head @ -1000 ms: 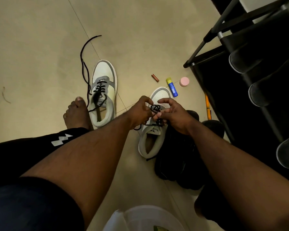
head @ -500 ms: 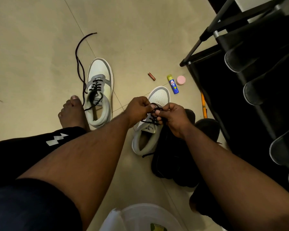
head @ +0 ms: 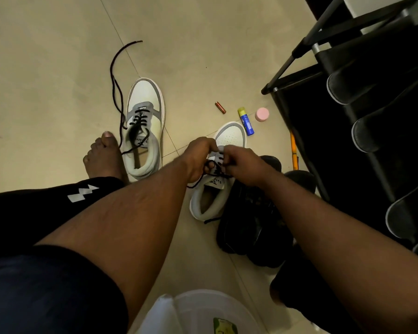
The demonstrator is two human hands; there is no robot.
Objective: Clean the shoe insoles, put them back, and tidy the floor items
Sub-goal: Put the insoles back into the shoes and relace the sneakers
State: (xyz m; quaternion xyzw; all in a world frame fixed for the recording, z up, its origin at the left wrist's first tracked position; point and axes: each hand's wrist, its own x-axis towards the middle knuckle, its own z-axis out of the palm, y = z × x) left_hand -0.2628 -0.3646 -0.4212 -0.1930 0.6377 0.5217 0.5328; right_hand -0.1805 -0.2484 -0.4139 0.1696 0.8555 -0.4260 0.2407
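Two white and grey sneakers stand on the tiled floor. The right sneaker lies under both my hands. My left hand and my right hand each pinch its black lace over the tongue. The left sneaker stands apart beside my bare foot, its long dark lace trailing loose across the floor.
A small battery, a blue and yellow tube, a pink-lidded jar and an orange pencil lie near a black shoe rack. Black shoes sit right of the sneaker. A white tub stands nearest me.
Both hands have stayed on the right sneaker's lace, working it closer together over the tongue. The view has shifted slightly.
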